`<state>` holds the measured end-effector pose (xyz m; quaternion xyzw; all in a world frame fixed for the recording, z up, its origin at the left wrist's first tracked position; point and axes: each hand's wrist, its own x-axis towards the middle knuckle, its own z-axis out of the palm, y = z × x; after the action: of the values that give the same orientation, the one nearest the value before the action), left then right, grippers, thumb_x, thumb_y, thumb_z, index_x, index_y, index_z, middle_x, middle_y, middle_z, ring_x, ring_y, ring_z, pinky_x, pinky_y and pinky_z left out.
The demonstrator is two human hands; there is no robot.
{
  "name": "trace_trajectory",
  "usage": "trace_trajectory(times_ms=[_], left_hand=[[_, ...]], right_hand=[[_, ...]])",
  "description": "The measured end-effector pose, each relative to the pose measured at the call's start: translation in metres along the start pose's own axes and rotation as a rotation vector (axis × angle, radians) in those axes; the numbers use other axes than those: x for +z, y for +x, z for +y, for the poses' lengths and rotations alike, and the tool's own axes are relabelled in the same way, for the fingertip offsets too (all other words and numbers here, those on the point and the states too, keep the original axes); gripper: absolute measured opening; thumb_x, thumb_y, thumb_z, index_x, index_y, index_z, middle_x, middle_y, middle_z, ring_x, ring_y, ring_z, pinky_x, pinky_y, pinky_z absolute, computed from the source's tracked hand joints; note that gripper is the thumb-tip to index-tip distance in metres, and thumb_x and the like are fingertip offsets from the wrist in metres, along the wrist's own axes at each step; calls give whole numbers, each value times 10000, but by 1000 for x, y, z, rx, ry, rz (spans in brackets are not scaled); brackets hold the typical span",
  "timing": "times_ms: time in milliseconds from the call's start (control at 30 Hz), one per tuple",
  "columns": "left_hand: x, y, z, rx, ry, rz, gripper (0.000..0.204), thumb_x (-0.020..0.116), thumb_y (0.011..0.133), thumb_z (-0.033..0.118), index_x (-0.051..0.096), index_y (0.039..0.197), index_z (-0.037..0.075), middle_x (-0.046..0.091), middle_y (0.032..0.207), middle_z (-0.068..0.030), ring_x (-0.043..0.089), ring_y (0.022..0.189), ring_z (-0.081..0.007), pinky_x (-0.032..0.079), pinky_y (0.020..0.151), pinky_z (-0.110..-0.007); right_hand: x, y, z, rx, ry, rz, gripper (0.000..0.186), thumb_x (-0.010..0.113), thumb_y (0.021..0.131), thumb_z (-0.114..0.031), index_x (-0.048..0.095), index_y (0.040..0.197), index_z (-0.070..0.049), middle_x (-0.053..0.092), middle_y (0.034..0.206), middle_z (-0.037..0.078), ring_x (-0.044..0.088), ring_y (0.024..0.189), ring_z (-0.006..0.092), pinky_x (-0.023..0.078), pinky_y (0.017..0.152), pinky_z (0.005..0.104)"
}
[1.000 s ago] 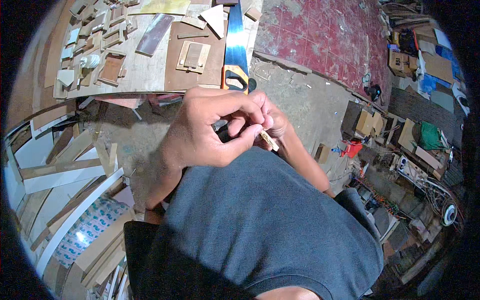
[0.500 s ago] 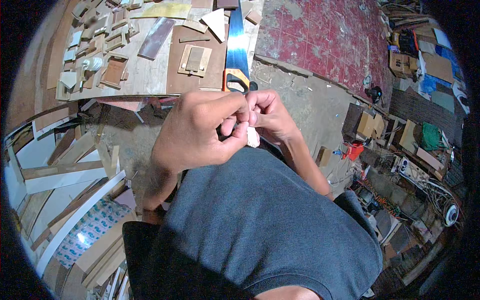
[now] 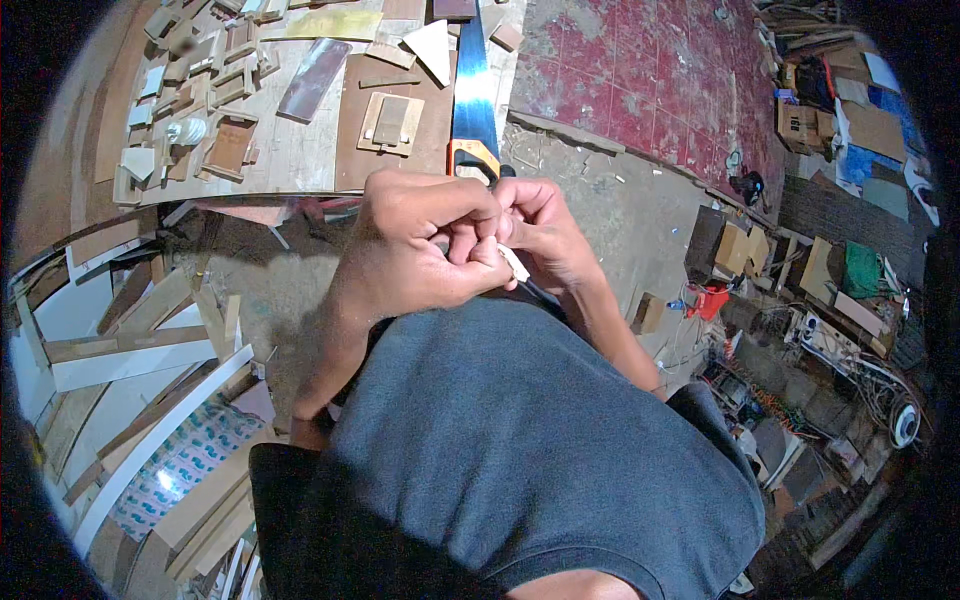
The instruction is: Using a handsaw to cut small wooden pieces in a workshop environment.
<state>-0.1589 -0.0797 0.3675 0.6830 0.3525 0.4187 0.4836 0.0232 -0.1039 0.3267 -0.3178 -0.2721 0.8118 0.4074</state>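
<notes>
My left hand [image 3: 430, 235] and my right hand [image 3: 545, 235] meet in front of my chest, fingertips pinched together. Between them they grip a small pale piece [image 3: 515, 264], whose narrow end sticks out below the fingers. Whether it is wood or paper I cannot tell, and most of it is hidden by my fingers. Just beyond my hands lies a handsaw [image 3: 475, 110] with an orange and black handle, its blade pointing away along the workbench [image 3: 300, 160]. Left of the saw rests a small wooden block assembly [image 3: 391, 123] on a brown board [image 3: 352, 150].
Many small wooden parts [image 3: 232, 140] crowd the bench's left side, beside a white spiral bulb [image 3: 186, 131]. Planks and offcuts [image 3: 140, 355] are piled at lower left. On the right are cardboard boxes [image 3: 797, 122], a red tool [image 3: 708, 301] and tangled cables [image 3: 870, 375].
The pale piece has turned between my fingers and now slants down to the right, showing a narrower side. My left hand has shifted slightly; the saw and bench things stay put.
</notes>
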Motion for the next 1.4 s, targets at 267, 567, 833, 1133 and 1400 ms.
trace_trajectory(times_ms=[267,567,833,1133,1400], left_hand=[[9,-8,-7,80,-11,61,161,705,616,-33,592,694,51,555,557,-3,530,469,-49,392,435,-228],[-1,-18,-6,53,-154,-21,69,586,713,-4,534,677,24,488,579,-17,432,470,-87,352,458,-257],[-2,-25,-4,21,-89,-12,185,610,850,77,552,697,-9,516,594,-59,475,517,-110,380,487,-276],[1,-29,4,-170,-178,25,101,745,799,74,661,816,19,602,638,15,496,559,-20,355,490,-196],[10,-37,-12,-316,-264,128,82,676,887,63,679,871,-17,675,743,-19,587,643,-24,450,568,-179]], right_hand=[[0,-3,11,-73,11,69,209,727,887,-186,626,859,-5,658,754,68,632,593,118,520,452,260],[1,-9,-1,-24,73,9,296,751,866,-275,625,852,-8,651,727,79,595,523,112,502,424,256],[-9,-12,7,-6,30,-68,385,774,832,-376,616,827,-25,637,707,84,576,503,109,451,372,229],[-7,-11,8,-230,-118,162,163,752,859,-121,658,898,7,696,844,95,659,724,123,544,651,255],[8,-17,0,-297,-341,299,89,691,893,-43,678,927,38,697,849,92,670,745,131,567,634,269]])
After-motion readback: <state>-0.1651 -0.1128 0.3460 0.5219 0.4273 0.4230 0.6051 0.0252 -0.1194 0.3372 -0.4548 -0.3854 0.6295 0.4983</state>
